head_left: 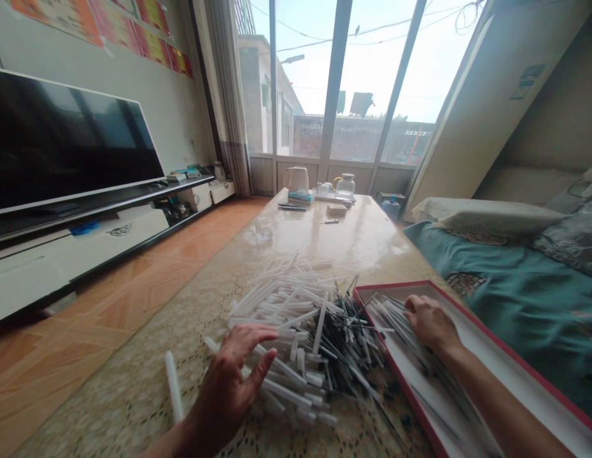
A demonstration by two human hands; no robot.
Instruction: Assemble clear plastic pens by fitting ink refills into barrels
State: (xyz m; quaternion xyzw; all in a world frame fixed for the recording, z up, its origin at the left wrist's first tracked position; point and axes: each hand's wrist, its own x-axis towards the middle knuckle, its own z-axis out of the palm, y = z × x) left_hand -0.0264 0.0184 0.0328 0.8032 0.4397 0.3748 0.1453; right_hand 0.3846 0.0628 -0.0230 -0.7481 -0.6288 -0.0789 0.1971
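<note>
Some sticks (389,312) lie in the box (472,331), many white tubes (281,302) remain outside; the left hand (239,361) spreads loosely, the right hand's (430,323) grip is unclear.

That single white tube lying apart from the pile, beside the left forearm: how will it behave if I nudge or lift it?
The white tube is probably fairly stiff, as it lies straight. It looks slim and plastic-like, so likely light. Its long, seemingly rounded shape suggests it could roll on the patterned tablecloth if nudged.

Tbl (341,245) w/ wht tubes (292,310), dk rods (344,327), box (468,324)
</note>
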